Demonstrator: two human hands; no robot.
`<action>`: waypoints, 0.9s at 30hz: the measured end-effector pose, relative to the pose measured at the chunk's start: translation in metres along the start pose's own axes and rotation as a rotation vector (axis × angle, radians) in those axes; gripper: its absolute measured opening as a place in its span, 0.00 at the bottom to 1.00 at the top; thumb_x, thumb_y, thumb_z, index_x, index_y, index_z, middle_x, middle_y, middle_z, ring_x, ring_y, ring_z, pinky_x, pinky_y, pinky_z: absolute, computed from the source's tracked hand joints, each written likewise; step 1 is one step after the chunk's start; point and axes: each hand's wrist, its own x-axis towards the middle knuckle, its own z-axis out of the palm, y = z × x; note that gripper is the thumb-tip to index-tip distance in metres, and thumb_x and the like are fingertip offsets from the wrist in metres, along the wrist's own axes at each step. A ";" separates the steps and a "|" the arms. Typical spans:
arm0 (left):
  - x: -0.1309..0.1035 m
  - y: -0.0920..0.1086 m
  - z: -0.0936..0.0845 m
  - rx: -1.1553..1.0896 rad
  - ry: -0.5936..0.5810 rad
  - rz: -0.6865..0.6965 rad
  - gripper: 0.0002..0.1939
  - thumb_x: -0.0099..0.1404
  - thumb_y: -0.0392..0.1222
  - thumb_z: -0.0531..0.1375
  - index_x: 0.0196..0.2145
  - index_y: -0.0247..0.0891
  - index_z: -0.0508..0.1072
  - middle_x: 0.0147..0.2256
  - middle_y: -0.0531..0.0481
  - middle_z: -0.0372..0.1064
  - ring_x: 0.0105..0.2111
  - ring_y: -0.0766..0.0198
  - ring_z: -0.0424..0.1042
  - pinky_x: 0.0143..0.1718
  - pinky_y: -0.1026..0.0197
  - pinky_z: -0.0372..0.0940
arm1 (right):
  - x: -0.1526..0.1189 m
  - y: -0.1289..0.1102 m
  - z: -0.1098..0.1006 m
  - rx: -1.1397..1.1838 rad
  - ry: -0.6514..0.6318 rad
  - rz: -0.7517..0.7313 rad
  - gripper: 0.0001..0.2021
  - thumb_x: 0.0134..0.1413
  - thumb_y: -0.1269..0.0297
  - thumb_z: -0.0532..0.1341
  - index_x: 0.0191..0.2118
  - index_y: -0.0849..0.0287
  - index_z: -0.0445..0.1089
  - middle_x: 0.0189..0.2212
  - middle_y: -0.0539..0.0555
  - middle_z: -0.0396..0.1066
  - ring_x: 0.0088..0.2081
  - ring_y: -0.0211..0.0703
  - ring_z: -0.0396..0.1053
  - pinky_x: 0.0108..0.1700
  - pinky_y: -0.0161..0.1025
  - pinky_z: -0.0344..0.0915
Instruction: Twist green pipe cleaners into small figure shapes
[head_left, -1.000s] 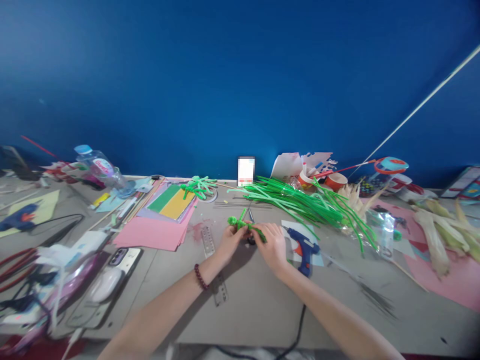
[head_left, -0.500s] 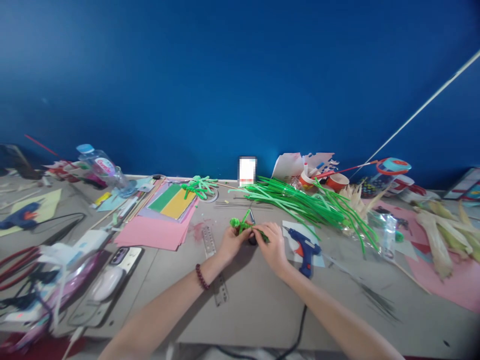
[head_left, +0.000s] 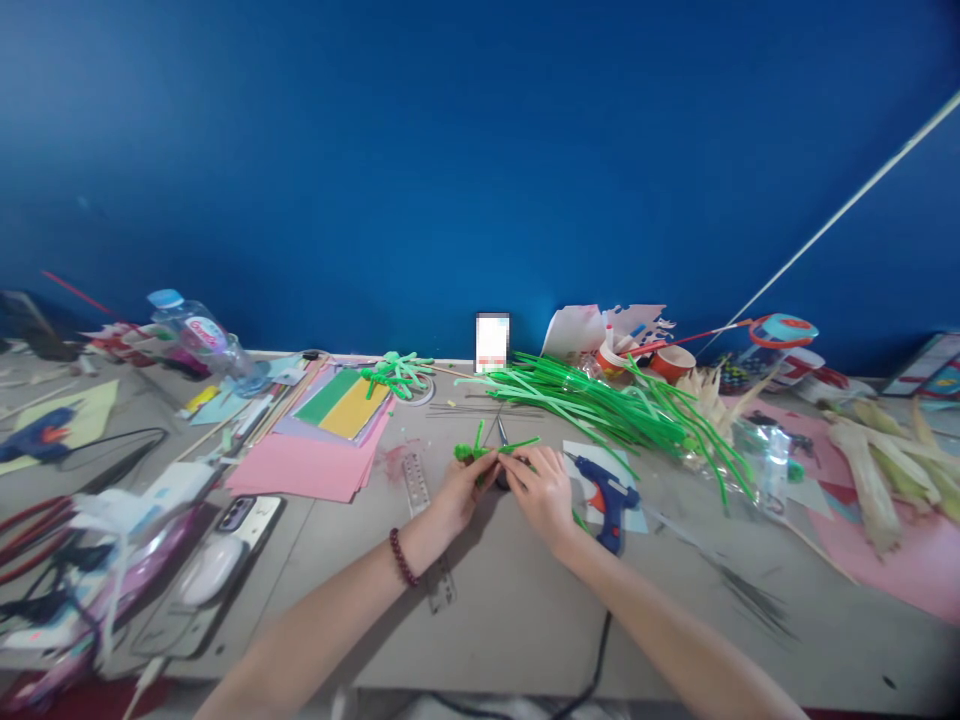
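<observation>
Green pipe cleaners, bent and partly curled, are pinched between my hands near the table's middle. My left hand grips the curled part from the left, fingers closed. My right hand pinches the same piece close to the left fingertips, and a green strand pokes out above its fingers. Fingers hide where the strands meet. Just behind my hands lies a pair of scissors, its handles partly covered. A blue hot glue gun rests on pale paper to the right of my right hand.
A pile of green pipe cleaners spreads behind my hands. Coloured paper and a finished-looking green bundle lie back left. A clear ruler sits under my left forearm. A phone and a bottle are left; corn husks right.
My hands have shifted slightly and turned the pipe cleaner piece. A strand now sticks out to the right above my right fingers, and another end shows below my right hand.
</observation>
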 end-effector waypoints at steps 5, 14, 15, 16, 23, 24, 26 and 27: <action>0.001 0.000 0.000 0.072 0.059 0.021 0.12 0.40 0.38 0.71 0.23 0.34 0.75 0.25 0.51 0.72 0.27 0.68 0.70 0.33 0.65 0.65 | -0.001 0.000 0.002 0.009 -0.017 -0.028 0.11 0.58 0.71 0.57 0.41 0.54 0.75 0.33 0.53 0.72 0.36 0.43 0.64 0.37 0.41 0.57; 0.004 -0.003 -0.005 0.214 0.061 0.101 0.19 0.40 0.43 0.72 0.32 0.36 0.75 0.24 0.54 0.71 0.24 0.69 0.69 0.31 0.64 0.64 | 0.000 -0.002 0.000 -0.031 -0.030 -0.018 0.10 0.57 0.71 0.57 0.38 0.54 0.75 0.35 0.53 0.73 0.36 0.44 0.63 0.39 0.43 0.58; 0.005 -0.004 -0.006 0.230 0.053 0.113 0.19 0.41 0.43 0.71 0.32 0.36 0.75 0.24 0.54 0.71 0.24 0.69 0.69 0.31 0.64 0.64 | 0.000 -0.002 0.000 -0.027 -0.030 -0.015 0.10 0.57 0.71 0.57 0.38 0.54 0.75 0.35 0.54 0.73 0.37 0.45 0.63 0.40 0.43 0.58; 0.005 -0.004 -0.007 0.240 0.048 0.123 0.19 0.41 0.44 0.71 0.32 0.36 0.74 0.24 0.54 0.71 0.24 0.69 0.69 0.31 0.64 0.64 | 0.000 -0.002 0.000 -0.019 -0.031 -0.014 0.10 0.57 0.72 0.57 0.38 0.55 0.75 0.36 0.54 0.73 0.37 0.45 0.63 0.40 0.43 0.58; 0.003 -0.001 -0.003 0.295 0.049 0.160 0.21 0.41 0.45 0.71 0.32 0.34 0.74 0.24 0.52 0.71 0.24 0.69 0.67 0.29 0.65 0.63 | 0.000 -0.002 0.001 0.011 -0.032 -0.016 0.10 0.58 0.71 0.56 0.38 0.56 0.75 0.39 0.53 0.74 0.38 0.45 0.64 0.41 0.43 0.59; 0.002 0.000 -0.003 0.312 0.044 0.167 0.19 0.42 0.45 0.71 0.31 0.34 0.74 0.24 0.52 0.71 0.24 0.69 0.67 0.28 0.65 0.62 | 0.000 -0.002 0.001 0.008 -0.030 -0.017 0.10 0.58 0.71 0.56 0.37 0.55 0.75 0.39 0.53 0.75 0.38 0.45 0.64 0.41 0.43 0.59; 0.001 0.002 -0.002 0.350 0.030 0.181 0.16 0.43 0.44 0.70 0.28 0.33 0.74 0.24 0.52 0.71 0.24 0.69 0.67 0.28 0.66 0.62 | 0.000 -0.002 0.001 0.001 -0.027 -0.020 0.10 0.59 0.71 0.55 0.37 0.55 0.75 0.38 0.53 0.75 0.38 0.44 0.64 0.41 0.43 0.59; 0.001 0.002 -0.002 0.369 0.027 0.189 0.15 0.44 0.44 0.69 0.27 0.34 0.73 0.24 0.52 0.70 0.24 0.69 0.67 0.28 0.66 0.62 | 0.000 -0.002 0.001 -0.002 -0.023 -0.021 0.10 0.59 0.70 0.55 0.37 0.55 0.75 0.37 0.53 0.75 0.38 0.44 0.64 0.41 0.42 0.59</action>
